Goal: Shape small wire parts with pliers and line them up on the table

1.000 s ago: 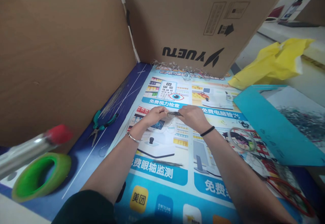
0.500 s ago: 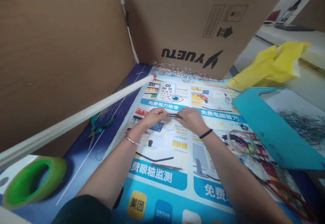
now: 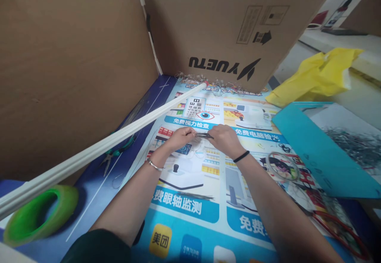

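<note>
My right hand (image 3: pixel 224 139) is closed around a slim dark metal tool (image 3: pixel 203 136) with two narrow prongs, like tweezers or fine pliers. Its prongs point left, towards my left hand (image 3: pixel 182 137). Thumb and forefinger of that hand pinch together at the prong tips, on what looks like thin wire. Fine pale wire (image 3: pixel 197 148) curves below the fingers, over the printed sheet (image 3: pixel 212 191). The exact grip at the tips is too small to make out. A bundle of thin dark wires (image 3: pixel 196 196) lies on the sheet nearer me.
Cardboard walls (image 3: pixel 220 24) stand left and behind. A white strip (image 3: pixel 119 136) slants across the left. Green-handled pliers (image 3: pixel 116 151), a tape roll (image 3: pixel 41 215), a wire coil (image 3: pixel 282 167), red-handled scissors (image 3: pixel 339 229), a blue box (image 3: pixel 309 155) of wire pieces and yellow material (image 3: pixel 318 76) lie around.
The white strip's far, red-tipped end has swung right and away, to near the back wall, and the strip now covers more of the green-handled pliers. My hands stay almost in place.
</note>
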Demonstrator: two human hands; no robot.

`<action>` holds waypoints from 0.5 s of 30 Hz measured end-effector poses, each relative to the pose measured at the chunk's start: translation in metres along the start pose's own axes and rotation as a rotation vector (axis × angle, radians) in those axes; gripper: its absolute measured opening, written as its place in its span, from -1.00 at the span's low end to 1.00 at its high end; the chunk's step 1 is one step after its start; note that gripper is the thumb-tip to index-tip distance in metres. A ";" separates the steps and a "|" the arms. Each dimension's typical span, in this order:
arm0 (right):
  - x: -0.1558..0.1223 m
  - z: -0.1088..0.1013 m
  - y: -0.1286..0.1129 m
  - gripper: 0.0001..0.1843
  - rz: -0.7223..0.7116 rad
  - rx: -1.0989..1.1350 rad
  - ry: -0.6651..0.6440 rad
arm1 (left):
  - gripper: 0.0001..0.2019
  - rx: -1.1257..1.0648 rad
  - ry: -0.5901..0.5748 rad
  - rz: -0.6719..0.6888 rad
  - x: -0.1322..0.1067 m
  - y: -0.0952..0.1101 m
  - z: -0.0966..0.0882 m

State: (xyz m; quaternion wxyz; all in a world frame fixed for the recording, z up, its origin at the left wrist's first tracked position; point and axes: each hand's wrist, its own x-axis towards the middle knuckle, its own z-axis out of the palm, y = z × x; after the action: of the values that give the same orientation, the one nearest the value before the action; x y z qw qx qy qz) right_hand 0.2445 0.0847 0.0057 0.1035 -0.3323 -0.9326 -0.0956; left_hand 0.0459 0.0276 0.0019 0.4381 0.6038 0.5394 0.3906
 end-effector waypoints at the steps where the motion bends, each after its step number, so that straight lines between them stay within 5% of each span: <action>1: 0.000 0.000 0.000 -0.77 -0.001 -0.003 0.003 | -0.85 0.009 -0.002 0.001 0.000 0.000 0.000; 15: 0.000 0.001 0.001 -0.79 -0.004 -0.015 0.005 | -0.86 0.055 0.009 0.002 0.001 -0.002 0.001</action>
State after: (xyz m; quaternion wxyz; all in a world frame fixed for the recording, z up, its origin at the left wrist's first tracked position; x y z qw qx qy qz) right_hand 0.2449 0.0858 0.0049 0.1031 -0.3310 -0.9322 -0.1038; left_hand 0.0460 0.0282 -0.0006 0.4184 0.6145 0.5514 0.3786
